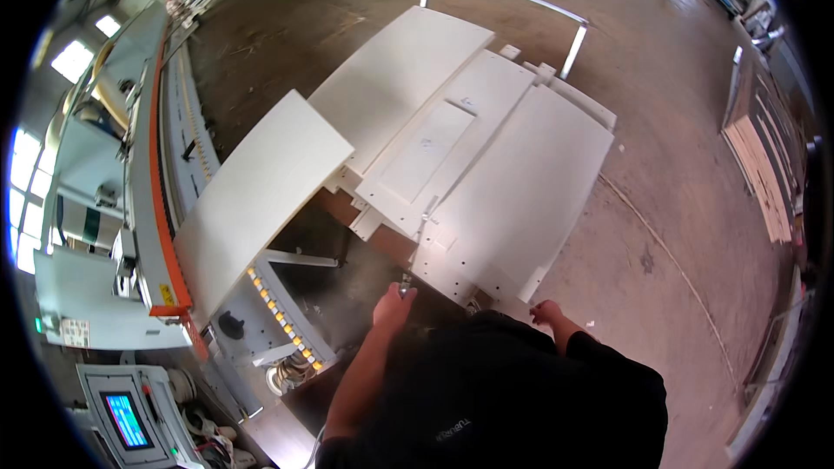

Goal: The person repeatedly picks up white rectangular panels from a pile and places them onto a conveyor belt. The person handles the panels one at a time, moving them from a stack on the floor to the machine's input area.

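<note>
From my remote seat, I'm seeing the left hand [394,307] gripping a small metal piece [404,289] at six o'clock. The right hand [546,313] is hanging curled at four; whether it's closed, I'm not telling. White boards [521,182] are lying at one; the lone board [269,169] at nine could be slipping if bumped.

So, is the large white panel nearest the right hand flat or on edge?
Flat: the large white panel shows its broad face upward.

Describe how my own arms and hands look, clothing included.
Your left hand and right hand show no gloves. The forearms are bare, below a black short-sleeved top bearing small pale lettering.
</note>
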`<state>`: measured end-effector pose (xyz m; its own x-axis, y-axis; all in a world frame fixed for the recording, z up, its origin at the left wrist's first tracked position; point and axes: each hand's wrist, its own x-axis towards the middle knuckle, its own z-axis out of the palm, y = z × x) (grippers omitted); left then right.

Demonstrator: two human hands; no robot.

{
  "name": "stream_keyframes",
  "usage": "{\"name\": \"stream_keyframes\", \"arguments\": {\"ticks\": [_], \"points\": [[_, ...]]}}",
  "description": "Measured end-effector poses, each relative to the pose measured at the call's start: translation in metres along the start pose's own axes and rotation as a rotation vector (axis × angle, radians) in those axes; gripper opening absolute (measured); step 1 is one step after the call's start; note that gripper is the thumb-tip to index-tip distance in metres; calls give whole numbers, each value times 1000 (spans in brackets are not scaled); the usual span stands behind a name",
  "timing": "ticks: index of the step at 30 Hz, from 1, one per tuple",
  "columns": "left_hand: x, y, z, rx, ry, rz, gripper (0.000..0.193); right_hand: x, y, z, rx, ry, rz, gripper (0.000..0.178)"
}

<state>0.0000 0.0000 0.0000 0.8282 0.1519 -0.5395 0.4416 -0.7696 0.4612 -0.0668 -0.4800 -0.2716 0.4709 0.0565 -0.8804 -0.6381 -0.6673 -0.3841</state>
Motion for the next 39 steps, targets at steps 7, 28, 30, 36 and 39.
{"name": "stream_keyframes", "arguments": {"ticks": [7,28,30,36,39], "points": [[-16,18,87,286,-444,321,47,-13,-2,9,-219,154,-207,44],[-232,-143,26,122,-218,-135,38,-11,-309,24,333,-47,-438,47],[-261,-154,8,88,-145,-196,36,-16,-332,52,151,-70,-524,50],[-342,-279,-58,282,501,-357,32,-28,-353,141,-107,-251,-556,43],[-377,-415,-81,574,613,-624,20,-15,-346,181,-441,-297,-535,40]]}}
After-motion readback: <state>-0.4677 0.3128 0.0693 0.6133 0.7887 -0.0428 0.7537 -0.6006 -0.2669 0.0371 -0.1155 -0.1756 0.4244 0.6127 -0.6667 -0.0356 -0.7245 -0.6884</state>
